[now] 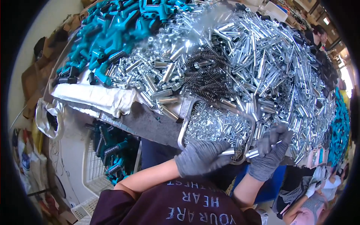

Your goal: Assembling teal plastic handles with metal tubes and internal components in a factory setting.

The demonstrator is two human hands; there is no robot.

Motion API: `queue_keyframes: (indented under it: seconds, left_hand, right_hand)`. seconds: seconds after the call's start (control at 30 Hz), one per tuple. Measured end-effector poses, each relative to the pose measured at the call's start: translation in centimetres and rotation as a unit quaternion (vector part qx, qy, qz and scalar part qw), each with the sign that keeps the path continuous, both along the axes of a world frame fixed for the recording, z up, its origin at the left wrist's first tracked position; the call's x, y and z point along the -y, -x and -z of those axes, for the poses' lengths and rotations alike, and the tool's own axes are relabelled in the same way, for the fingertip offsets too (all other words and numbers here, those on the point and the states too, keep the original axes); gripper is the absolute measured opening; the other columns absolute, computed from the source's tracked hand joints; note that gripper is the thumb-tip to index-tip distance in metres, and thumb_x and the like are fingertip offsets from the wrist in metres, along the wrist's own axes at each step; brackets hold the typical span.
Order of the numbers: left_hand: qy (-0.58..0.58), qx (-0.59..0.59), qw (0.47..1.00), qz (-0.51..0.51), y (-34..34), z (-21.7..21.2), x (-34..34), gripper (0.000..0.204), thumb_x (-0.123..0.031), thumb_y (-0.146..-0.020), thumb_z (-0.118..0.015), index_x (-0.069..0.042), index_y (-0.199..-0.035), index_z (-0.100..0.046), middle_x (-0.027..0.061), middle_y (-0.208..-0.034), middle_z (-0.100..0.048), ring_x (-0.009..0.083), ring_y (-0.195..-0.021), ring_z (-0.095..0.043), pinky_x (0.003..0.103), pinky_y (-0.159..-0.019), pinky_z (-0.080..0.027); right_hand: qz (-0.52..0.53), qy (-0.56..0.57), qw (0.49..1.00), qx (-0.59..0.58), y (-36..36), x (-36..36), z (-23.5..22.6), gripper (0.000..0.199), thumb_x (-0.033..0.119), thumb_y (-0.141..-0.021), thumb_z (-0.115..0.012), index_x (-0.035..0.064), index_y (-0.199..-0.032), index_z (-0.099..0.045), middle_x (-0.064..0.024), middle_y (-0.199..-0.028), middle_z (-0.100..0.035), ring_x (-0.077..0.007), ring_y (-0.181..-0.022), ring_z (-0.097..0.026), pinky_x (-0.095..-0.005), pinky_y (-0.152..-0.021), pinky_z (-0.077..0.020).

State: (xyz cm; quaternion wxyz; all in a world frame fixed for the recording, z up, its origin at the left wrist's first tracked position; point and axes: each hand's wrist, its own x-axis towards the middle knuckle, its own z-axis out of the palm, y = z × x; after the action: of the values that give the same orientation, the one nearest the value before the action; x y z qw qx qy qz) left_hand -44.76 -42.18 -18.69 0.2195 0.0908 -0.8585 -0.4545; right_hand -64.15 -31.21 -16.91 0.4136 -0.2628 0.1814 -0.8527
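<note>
Rod (pixel 227 152) and tube (pixel 253 153), both silvery, sit by the near edge of the tray (pixel 183 129), the left hand (pixel 202 157) closed around the rod, the right hand (pixel 270 153) around the tube. Each looks stiff, light and probably slick; gripping mid-length should suit.

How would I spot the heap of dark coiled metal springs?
Find the big grey table loaded with silver metal parts. At its near edge, a rounded silver metal tray holds tiny parts; the dark coiled metal springs lie just beyond it. Their blackish coils set them apart from the bright silver metal tubes to their right.
</note>
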Motion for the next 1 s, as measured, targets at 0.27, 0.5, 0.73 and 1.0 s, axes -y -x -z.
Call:
queue_keyframes:
  seconds: [0.27,0.5,0.73,1.0]
  left_hand:
    - [-0.324,0.000,0.946,0.029,0.4,-0.5,-0.4,0.045,-0.031,-0.095,-0.053,0.000,-0.128,-0.049,0.0180,-0.109,-0.063,0.0237,-0.102,-0.063,0.034,-0.088,-0.048]
    - [-0.190,-0.047,0.977,-0.089,-1.0,-0.4,0.7,0.035,-0.021,-0.094,-0.057,0.001,-0.120,-0.051,0.0107,-0.092,-0.063,0.0159,-0.086,-0.061,0.031,-0.077,-0.049]
    - [0.043,-0.231,0.941,-0.242,-0.8,-2.9,4.8,0.060,-0.028,-0.082,-0.070,-0.002,-0.130,-0.044,0.0183,-0.126,-0.051,0.0300,-0.114,-0.053,0.037,-0.096,-0.043]
    - [0.253,0.176,0.950,-0.046,-4.2,-0.5,5.8,0.035,-0.029,-0.081,-0.067,-0.013,-0.112,-0.062,0.0087,-0.084,-0.065,0.0258,-0.071,-0.064,0.035,-0.065,-0.052]
  right_hand:
    - [0.115,-0.335,0.885,-0.303,-8.3,3.5,0.2,0.075,0.062,-0.093,-0.031,-0.0048,-0.108,-0.061,-0.0174,-0.108,-0.065,-0.0246,-0.100,-0.062,-0.0351,-0.092,-0.0455]
    - [-0.048,-0.256,0.937,-0.234,-7.9,3.0,2.4,0.075,0.060,-0.094,-0.035,-0.0001,-0.139,-0.036,-0.0157,-0.133,-0.050,-0.0257,-0.122,-0.049,-0.0389,-0.104,-0.0360]
    - [0.077,-0.329,0.782,-0.525,-8.5,2.8,1.7,0.031,0.033,-0.093,-0.056,0.0027,-0.094,-0.062,-0.0120,-0.069,-0.058,-0.0240,-0.064,-0.059,-0.0346,-0.059,-0.0463]
    - [-0.022,-0.327,0.666,-0.670,-4.4,3.5,1.5,0.027,0.032,-0.092,-0.054,0.0085,-0.103,-0.062,-0.0151,-0.085,-0.064,-0.0296,-0.076,-0.064,-0.0398,-0.066,-0.0516]
